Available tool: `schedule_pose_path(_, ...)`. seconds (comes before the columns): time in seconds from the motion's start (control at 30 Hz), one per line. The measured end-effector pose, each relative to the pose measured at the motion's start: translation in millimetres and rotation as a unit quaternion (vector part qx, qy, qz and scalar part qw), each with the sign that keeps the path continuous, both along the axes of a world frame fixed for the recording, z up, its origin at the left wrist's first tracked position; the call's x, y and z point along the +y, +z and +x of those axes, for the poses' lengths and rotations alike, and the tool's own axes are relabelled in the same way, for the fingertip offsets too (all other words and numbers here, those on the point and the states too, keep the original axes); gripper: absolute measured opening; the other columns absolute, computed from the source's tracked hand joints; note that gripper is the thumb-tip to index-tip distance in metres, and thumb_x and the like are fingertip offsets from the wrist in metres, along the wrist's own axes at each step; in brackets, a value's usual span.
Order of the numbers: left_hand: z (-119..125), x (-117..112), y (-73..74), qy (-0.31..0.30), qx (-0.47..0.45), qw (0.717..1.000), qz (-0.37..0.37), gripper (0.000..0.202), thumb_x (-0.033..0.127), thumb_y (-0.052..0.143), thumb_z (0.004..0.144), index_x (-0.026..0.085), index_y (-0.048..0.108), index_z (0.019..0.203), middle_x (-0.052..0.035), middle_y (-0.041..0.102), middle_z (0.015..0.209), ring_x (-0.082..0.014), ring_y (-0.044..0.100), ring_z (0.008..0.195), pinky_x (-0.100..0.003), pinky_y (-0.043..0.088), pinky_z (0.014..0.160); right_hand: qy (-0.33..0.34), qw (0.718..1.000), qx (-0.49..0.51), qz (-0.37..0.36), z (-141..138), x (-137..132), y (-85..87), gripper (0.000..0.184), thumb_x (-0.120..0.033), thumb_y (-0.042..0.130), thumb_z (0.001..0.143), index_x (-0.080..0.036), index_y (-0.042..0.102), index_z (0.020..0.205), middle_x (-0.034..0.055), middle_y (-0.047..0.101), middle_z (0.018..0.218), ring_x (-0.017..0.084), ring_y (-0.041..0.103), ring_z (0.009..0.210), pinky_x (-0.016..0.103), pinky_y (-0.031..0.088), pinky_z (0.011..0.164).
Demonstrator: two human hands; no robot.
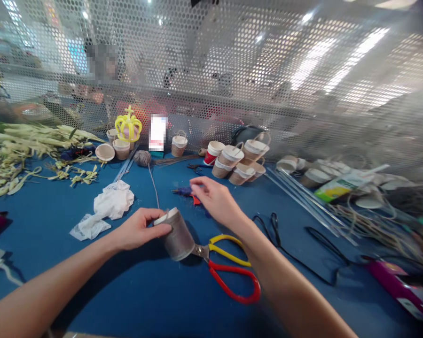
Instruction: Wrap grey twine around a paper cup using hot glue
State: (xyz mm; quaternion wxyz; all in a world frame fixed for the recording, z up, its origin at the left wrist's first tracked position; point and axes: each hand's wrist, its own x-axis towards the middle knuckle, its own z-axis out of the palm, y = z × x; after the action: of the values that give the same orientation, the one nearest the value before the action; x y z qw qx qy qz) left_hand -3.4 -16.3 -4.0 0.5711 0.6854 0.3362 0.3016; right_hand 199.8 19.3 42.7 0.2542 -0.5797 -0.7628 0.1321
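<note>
My left hand [141,230] grips the rim of a small paper cup [178,237] wrapped in grey-brown twine, tilted over the blue table. Its thumb lies on the outside below the pale rim. A strand of twine runs from the cup back to a twine ball [143,158]. My right hand [215,199] is over a blue glue gun [184,191] with a red trigger, its fingers bent and slightly apart, with nothing visible in them. The hand partly hides the glue gun. Scissors [211,256] with one yellow and one red handle lie beside the cup, their blade tips hidden behind it.
A crumpled white tissue [113,199] lies left of centre. Several twine-wrapped cups with handles [227,159] stand at the back, near a yellow crown [128,126] and a phone [158,133]. Clear sticks [313,202] and a black cord [296,256] lie right. Perforated metal [211,61] borders the table.
</note>
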Motion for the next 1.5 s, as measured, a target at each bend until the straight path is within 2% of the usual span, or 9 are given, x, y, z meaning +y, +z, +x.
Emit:
schedule_pose_path(0.13,1.1,3.4,-1.4,0.063,0.029,0.997,0.036,0.023,0.033,0.051,0.078,0.012,0.061,0.079,-0.0032,0.061,0.077,-0.0155,0.053,0.073,-0.026,0.042,0.068,-0.115,0.991,-0.061,-0.02,32.8,7.5,-15.4,0.023,-0.025,0.047,0.079,-0.01,0.059,0.092,0.0144,0.063,0.089,0.024,0.06,0.082,0.037,0.044,0.075)
schedule_pose_path(0.27,2.8,3.9,-3.0,0.092,0.079,0.985,0.119,0.022,0.031,0.05,0.078,0.012,0.061,0.075,-0.0028,0.061,0.076,-0.016,0.053,0.073,-0.025,0.042,0.069,-0.114,0.986,-0.09,-0.084,37.6,13.7,-43.1,0.018,-0.028,0.061,0.068,-0.011,0.061,0.075,0.0147,0.063,0.081,0.028,0.06,0.079,0.035,0.044,0.07)
schedule_pose_path(0.4,3.3,4.0,-5.7,0.094,0.117,0.977,0.15,0.023,0.031,0.049,0.078,0.012,0.059,0.071,-0.002,0.058,0.072,-0.0144,0.051,0.069,-0.024,0.04,0.065,-0.129,0.983,-0.069,-0.108,29.9,19.3,-56.3,0.019,-0.019,0.06,0.066,-0.011,0.059,0.084,0.0142,0.064,0.087,0.026,0.06,0.084,0.031,0.043,0.071)
schedule_pose_path(0.6,1.3,6.3,-9.6,0.088,0.154,0.973,0.149,0.022,0.031,0.049,0.078,0.013,0.057,0.072,-0.0011,0.057,0.069,-0.0143,0.051,0.067,-0.024,0.04,0.062,-0.139,0.984,0.032,-0.108,30.1,0.8,-26.0,0.036,-0.017,0.052,0.073,-0.01,0.045,0.108,0.0118,0.063,0.095,0.017,0.061,0.078,0.026,0.045,0.067)
schedule_pose_path(0.73,0.2,7.1,-11.1,0.08,0.145,0.976,0.14,0.019,0.029,0.049,0.079,0.013,0.058,0.076,-0.0012,0.059,0.072,-0.0145,0.052,0.069,-0.024,0.041,0.064,-0.051,0.961,0.187,-0.198,22.8,-31.5,-1.1,0.022,-0.034,0.05,0.076,-0.013,0.054,0.078,0.0038,0.062,0.065,0.012,0.057,0.053,0.022,0.045,0.049)
schedule_pose_path(0.8,0.0,7.4,-11.1,0.078,0.135,0.978,0.138,0.019,0.029,0.049,0.08,0.012,0.058,0.078,-0.0013,0.06,0.073,-0.0145,0.053,0.069,-0.024,0.041,0.064,-0.033,0.955,0.222,-0.192,15.3,-46.6,3.5,0.022,-0.035,0.053,0.074,-0.014,0.055,0.072,0.0003,0.058,0.056,0.009,0.051,0.043,0.021,0.042,0.044)
schedule_pose_path(1.0,0.0,8.9,-11.3,0.064,0.068,0.986,0.139,0.02,0.026,0.052,0.079,0.014,0.057,0.093,-0.0039,0.063,0.089,-0.0165,0.056,0.082,-0.026,0.043,0.073,-0.043,0.961,0.207,-0.18,0.9,-70.7,-8.8,0.024,-0.036,0.051,0.075,-0.015,0.059,0.083,-0.0023,0.054,0.048,0.012,0.052,0.041,0.024,0.044,0.042)
schedule_pose_path(1.23,-0.1,10.6,-15.9,0.065,0.059,0.991,0.105,0.031,0.026,0.054,0.078,0.015,0.053,0.107,-0.0059,0.062,0.099,-0.0171,0.056,0.086,-0.028,0.045,0.077,-0.011,0.99,0.112,-0.087,6.5,-71.5,-14.1,0.017,-0.032,0.054,0.073,-0.017,0.059,0.079,-0.0025,0.058,0.054,0.011,0.05,0.044,0.023,0.043,0.045)
schedule_pose_path(1.5,1.1,10.0,-14.5,0.051,0.032,0.993,0.104,0.031,0.025,0.054,0.078,0.016,0.053,0.107,-0.0066,0.061,0.102,-0.0172,0.057,0.088,-0.03,0.045,0.079,0.027,0.996,0.072,-0.048,7.8,-71.0,-18.6,0.012,-0.028,0.052,0.075,-0.018,0.057,0.081,-0.0003,0.061,0.064,0.012,0.054,0.053,0.025,0.045,0.053)
